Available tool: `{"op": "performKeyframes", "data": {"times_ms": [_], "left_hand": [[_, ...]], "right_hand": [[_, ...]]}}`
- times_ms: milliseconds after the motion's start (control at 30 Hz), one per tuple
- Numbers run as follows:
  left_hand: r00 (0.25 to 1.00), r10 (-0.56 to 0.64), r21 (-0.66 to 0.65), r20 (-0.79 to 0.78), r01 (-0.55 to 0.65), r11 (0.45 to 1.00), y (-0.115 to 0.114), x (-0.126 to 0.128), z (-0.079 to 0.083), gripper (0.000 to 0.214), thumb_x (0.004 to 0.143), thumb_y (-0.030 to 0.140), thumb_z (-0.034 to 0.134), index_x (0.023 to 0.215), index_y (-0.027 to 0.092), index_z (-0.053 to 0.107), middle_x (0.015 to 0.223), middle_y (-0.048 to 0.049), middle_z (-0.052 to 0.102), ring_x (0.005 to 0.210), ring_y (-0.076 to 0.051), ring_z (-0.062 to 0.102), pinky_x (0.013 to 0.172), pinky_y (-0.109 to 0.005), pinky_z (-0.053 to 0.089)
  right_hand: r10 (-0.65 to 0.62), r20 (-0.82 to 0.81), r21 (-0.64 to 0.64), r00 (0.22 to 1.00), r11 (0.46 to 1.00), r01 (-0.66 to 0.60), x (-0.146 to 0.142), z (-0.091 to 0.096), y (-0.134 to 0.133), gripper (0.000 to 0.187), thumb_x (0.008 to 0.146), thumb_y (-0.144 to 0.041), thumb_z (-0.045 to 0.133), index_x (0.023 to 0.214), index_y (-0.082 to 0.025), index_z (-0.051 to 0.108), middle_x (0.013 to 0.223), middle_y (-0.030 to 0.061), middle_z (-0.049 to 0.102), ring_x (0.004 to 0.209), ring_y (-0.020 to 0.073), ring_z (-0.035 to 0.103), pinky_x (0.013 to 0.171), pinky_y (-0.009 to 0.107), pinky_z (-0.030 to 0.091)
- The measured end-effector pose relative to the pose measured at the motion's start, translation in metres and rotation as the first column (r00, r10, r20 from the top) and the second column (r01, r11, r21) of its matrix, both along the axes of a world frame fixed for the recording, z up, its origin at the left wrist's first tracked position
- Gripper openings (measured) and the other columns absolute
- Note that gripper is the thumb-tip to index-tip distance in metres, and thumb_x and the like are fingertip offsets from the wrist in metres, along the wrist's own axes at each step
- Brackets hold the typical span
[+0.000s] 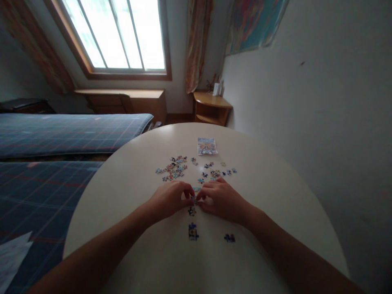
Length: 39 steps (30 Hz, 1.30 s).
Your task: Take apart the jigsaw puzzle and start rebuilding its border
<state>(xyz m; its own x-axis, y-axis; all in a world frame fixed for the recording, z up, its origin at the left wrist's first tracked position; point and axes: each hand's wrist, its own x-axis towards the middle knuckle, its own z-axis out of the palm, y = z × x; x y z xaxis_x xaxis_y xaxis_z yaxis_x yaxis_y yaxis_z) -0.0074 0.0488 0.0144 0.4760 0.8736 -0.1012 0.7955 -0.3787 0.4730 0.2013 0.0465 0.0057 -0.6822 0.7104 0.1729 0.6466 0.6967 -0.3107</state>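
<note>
My left hand (172,199) and my right hand (221,200) meet near the middle of the round table, each in a pinch. Between their fingertips is a small jigsaw puzzle piece (194,200), partly covered by the fingers. A light blue piece (196,189) shows just beyond the fingertips. Just below the hands lies another puzzle piece (191,211). Closer to me are a joined dark blue cluster (192,232) and, to its right, a smaller piece (229,237).
A loose heap of puzzle pieces (174,168) lies beyond my left hand, and more pieces (215,174) beyond my right. A printed picture sheet (207,146) rests farther back on the white table (128,163). Beds (61,130) stand left; a wall (306,102) rises right.
</note>
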Motion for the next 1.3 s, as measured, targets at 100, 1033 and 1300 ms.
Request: {"op": "performKeyframes", "data": {"times_ms": [100, 1033, 1300], "left_hand": [[1.000, -0.003, -0.011, 0.005, 0.003, 1.000, 0.000, 0.000, 0.002, 0.014, 0.080, 0.033, 0.071, 0.092, 0.028, 0.075, 0.086, 0.0024, 0.075, 0.079, -0.018, 0.066, 0.070, -0.028, 0.043], [0.898, 0.427, 0.299, -0.107, -0.381, 0.875, 0.064, -0.084, -0.015, 0.027, 0.086, 0.037, 0.061, 0.109, 0.024, 0.068, 0.117, -0.0052, 0.068, 0.095, -0.023, 0.066, 0.078, -0.032, 0.049], [0.898, 0.431, 0.267, -0.088, -0.396, 0.879, 0.068, -0.082, -0.021, 0.028, 0.091, 0.039, 0.053, 0.106, 0.024, 0.071, 0.109, -0.0057, 0.071, 0.091, -0.023, 0.066, 0.077, -0.031, 0.048]], "right_hand": [[0.033, -0.003, 0.027, 0.999, 0.999, -0.033, 0.002, -0.001, 0.000, 0.008, 0.082, -0.023, 0.069, 0.086, -0.027, 0.074, 0.084, -0.0016, 0.071, 0.080, 0.0149, 0.064, 0.080, 0.032, 0.031], [0.170, -0.083, -0.002, 0.982, 0.985, -0.171, 0.000, -0.004, 0.001, 0.007, 0.089, -0.026, 0.067, 0.087, -0.020, 0.069, 0.095, 0.0035, 0.073, 0.089, 0.0151, 0.066, 0.087, 0.032, 0.048], [0.159, -0.138, 0.053, 0.978, 0.987, -0.153, 0.010, -0.004, 0.007, 0.010, 0.091, -0.031, 0.065, 0.091, -0.023, 0.070, 0.104, 0.0038, 0.072, 0.095, 0.0168, 0.067, 0.089, 0.036, 0.047]]}}
